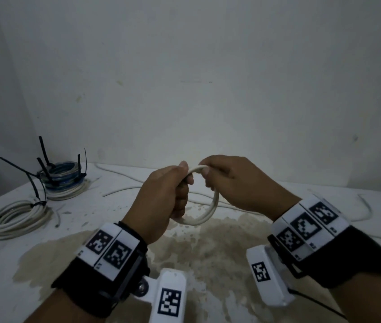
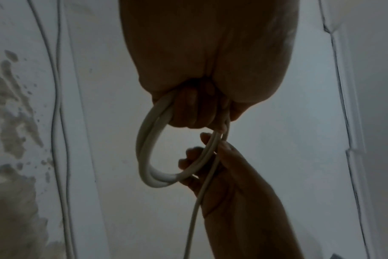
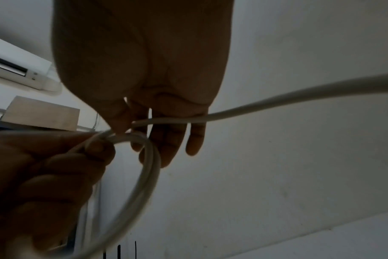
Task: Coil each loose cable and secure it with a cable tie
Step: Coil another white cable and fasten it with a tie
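Far left of the head view there's a white coil [image 1: 18, 219] lying flat on the desk [image 1: 10, 257], cinched with a black cable tie [image 1: 36, 194]. Just behind it toward the upper left sits a stack of blue and white coils [image 1: 64, 179] with more black tie tails sticking up.

Center frame, my left hand [image 1: 161, 201] is fisted tight round the white cable [image 1: 210, 206], which makes a small loop of a couple of turns held up off the desk. My right hand [image 1: 233, 183] is right beside it, thumb and forefinger pinching the top of that same loop, other fingers [image 3: 195, 138] hanging loosely straight.

The slack trails off right across the desk, over a big brownish stain [image 1: 196, 248].
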`<action>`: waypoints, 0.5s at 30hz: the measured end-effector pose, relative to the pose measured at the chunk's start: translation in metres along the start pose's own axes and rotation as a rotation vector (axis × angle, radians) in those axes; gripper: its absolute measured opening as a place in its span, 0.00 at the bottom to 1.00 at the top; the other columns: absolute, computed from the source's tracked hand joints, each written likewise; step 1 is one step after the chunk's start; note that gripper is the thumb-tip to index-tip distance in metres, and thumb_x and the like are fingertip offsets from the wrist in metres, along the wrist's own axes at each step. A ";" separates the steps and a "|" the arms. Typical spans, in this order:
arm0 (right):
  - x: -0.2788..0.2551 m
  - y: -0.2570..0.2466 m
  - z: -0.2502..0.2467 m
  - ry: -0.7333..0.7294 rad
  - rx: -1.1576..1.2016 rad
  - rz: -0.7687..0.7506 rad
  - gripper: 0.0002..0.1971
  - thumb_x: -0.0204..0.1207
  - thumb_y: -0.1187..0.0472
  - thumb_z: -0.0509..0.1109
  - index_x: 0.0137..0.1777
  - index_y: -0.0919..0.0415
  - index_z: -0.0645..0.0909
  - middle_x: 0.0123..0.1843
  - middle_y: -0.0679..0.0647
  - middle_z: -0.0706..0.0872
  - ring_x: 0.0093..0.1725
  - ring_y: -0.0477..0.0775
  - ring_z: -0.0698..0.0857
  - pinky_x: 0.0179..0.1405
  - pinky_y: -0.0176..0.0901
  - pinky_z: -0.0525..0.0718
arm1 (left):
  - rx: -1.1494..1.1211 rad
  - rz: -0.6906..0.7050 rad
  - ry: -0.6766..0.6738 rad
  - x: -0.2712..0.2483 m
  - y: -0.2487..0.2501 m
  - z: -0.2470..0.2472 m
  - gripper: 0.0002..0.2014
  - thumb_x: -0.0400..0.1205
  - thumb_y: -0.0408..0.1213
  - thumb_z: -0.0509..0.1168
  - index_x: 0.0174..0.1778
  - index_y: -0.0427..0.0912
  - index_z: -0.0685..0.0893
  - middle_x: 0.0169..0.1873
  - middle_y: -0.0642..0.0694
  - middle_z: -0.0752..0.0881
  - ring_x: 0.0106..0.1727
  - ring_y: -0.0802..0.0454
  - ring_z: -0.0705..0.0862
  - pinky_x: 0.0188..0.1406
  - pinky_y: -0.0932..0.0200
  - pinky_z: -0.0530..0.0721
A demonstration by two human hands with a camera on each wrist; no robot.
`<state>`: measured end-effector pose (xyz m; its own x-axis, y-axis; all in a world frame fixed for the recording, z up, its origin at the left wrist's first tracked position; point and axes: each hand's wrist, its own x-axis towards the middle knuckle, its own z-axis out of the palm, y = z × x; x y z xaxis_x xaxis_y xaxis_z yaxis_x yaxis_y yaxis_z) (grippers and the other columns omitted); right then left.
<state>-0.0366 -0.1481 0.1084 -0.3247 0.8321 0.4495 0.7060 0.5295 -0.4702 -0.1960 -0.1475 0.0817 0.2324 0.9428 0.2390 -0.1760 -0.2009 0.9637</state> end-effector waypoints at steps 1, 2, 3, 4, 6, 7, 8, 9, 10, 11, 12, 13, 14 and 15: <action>-0.001 -0.002 -0.003 -0.049 0.030 0.026 0.11 0.84 0.53 0.59 0.57 0.49 0.82 0.47 0.47 0.88 0.48 0.48 0.85 0.50 0.42 0.82 | 0.057 0.022 -0.008 0.000 0.001 0.000 0.19 0.88 0.42 0.54 0.32 0.39 0.76 0.17 0.53 0.62 0.18 0.57 0.57 0.16 0.66 0.59; -0.002 -0.005 -0.005 -0.104 0.058 0.046 0.14 0.83 0.51 0.59 0.65 0.45 0.79 0.53 0.44 0.87 0.54 0.44 0.84 0.56 0.39 0.80 | 0.118 0.048 -0.016 0.000 0.001 0.000 0.20 0.88 0.42 0.54 0.31 0.40 0.78 0.16 0.53 0.64 0.17 0.57 0.59 0.17 0.66 0.60; -0.001 -0.009 -0.007 -0.153 0.064 0.045 0.16 0.83 0.50 0.58 0.69 0.44 0.76 0.55 0.42 0.86 0.57 0.41 0.83 0.59 0.36 0.77 | 0.170 0.078 -0.019 -0.001 0.002 0.000 0.21 0.87 0.41 0.54 0.29 0.41 0.79 0.16 0.53 0.66 0.17 0.56 0.60 0.17 0.65 0.61; 0.000 -0.013 -0.008 -0.174 0.037 0.019 0.15 0.84 0.49 0.58 0.66 0.46 0.79 0.52 0.41 0.86 0.55 0.41 0.83 0.56 0.35 0.76 | 0.199 0.109 -0.011 -0.001 0.003 0.000 0.20 0.87 0.39 0.54 0.29 0.42 0.79 0.16 0.53 0.67 0.17 0.56 0.62 0.18 0.64 0.62; 0.004 -0.017 -0.009 -0.120 -0.030 -0.056 0.14 0.84 0.52 0.58 0.50 0.53 0.85 0.42 0.46 0.86 0.45 0.48 0.83 0.46 0.41 0.79 | 0.160 0.145 0.045 0.000 0.004 0.000 0.16 0.87 0.35 0.52 0.34 0.40 0.76 0.17 0.53 0.70 0.19 0.56 0.64 0.20 0.62 0.64; 0.005 -0.018 -0.010 -0.072 -0.050 -0.074 0.15 0.85 0.53 0.58 0.42 0.53 0.83 0.36 0.49 0.84 0.41 0.51 0.82 0.44 0.44 0.79 | 0.115 0.155 0.080 0.001 0.005 0.001 0.12 0.87 0.34 0.51 0.38 0.40 0.74 0.19 0.52 0.71 0.21 0.55 0.66 0.21 0.60 0.66; 0.006 -0.019 -0.011 -0.029 -0.063 -0.083 0.15 0.85 0.55 0.58 0.37 0.52 0.80 0.32 0.49 0.81 0.39 0.53 0.81 0.43 0.45 0.77 | 0.091 0.171 0.108 0.003 0.005 0.001 0.10 0.87 0.34 0.50 0.41 0.41 0.72 0.21 0.52 0.73 0.23 0.55 0.68 0.22 0.60 0.68; 0.006 -0.019 -0.012 0.000 -0.074 -0.090 0.16 0.85 0.56 0.57 0.36 0.54 0.78 0.31 0.48 0.79 0.39 0.54 0.80 0.42 0.44 0.76 | 0.106 0.196 0.132 0.004 0.006 0.001 0.10 0.87 0.34 0.50 0.42 0.43 0.71 0.23 0.52 0.74 0.24 0.55 0.69 0.23 0.60 0.70; 0.006 -0.018 -0.013 0.011 -0.092 -0.087 0.16 0.85 0.56 0.57 0.37 0.57 0.78 0.31 0.50 0.79 0.39 0.55 0.81 0.42 0.45 0.76 | 0.152 0.235 0.148 0.006 0.004 0.001 0.10 0.88 0.35 0.51 0.41 0.44 0.71 0.24 0.51 0.75 0.25 0.56 0.70 0.24 0.61 0.71; 0.006 -0.018 -0.015 0.000 -0.109 -0.071 0.15 0.85 0.56 0.57 0.41 0.60 0.80 0.34 0.51 0.82 0.41 0.55 0.82 0.43 0.46 0.77 | 0.217 0.285 0.152 0.007 0.003 0.001 0.10 0.88 0.36 0.52 0.40 0.44 0.71 0.26 0.51 0.75 0.26 0.57 0.71 0.26 0.60 0.72; 0.005 -0.020 -0.017 -0.028 -0.114 -0.046 0.14 0.85 0.55 0.57 0.47 0.60 0.82 0.40 0.51 0.85 0.44 0.54 0.83 0.45 0.45 0.78 | 0.284 0.341 0.144 0.009 0.000 0.001 0.11 0.88 0.38 0.52 0.39 0.45 0.70 0.26 0.51 0.75 0.26 0.57 0.71 0.27 0.59 0.72; 0.004 -0.022 -0.019 -0.070 -0.114 -0.018 0.14 0.85 0.54 0.57 0.54 0.58 0.82 0.46 0.48 0.86 0.48 0.51 0.83 0.47 0.43 0.79 | 0.346 0.393 0.125 0.009 -0.001 0.001 0.11 0.87 0.41 0.53 0.39 0.46 0.70 0.27 0.52 0.75 0.26 0.58 0.71 0.28 0.57 0.72; 0.003 -0.025 -0.021 -0.118 -0.119 0.005 0.14 0.85 0.52 0.56 0.60 0.56 0.81 0.50 0.45 0.85 0.50 0.47 0.83 0.50 0.41 0.79 | 0.399 0.436 0.104 0.011 -0.004 0.000 0.10 0.86 0.44 0.52 0.39 0.47 0.69 0.27 0.53 0.75 0.27 0.58 0.71 0.29 0.56 0.72; 0.003 -0.028 -0.024 -0.174 -0.133 0.016 0.14 0.85 0.51 0.56 0.60 0.53 0.81 0.49 0.41 0.83 0.49 0.45 0.83 0.50 0.40 0.79 | 0.437 0.468 0.088 0.012 -0.005 -0.001 0.09 0.84 0.45 0.52 0.39 0.47 0.69 0.28 0.53 0.75 0.27 0.58 0.71 0.30 0.55 0.72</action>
<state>-0.0422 -0.1640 0.1414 -0.4082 0.8625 0.2991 0.7853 0.4988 -0.3667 -0.1934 -0.1344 0.0793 0.1433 0.7435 0.6532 0.1705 -0.6686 0.7238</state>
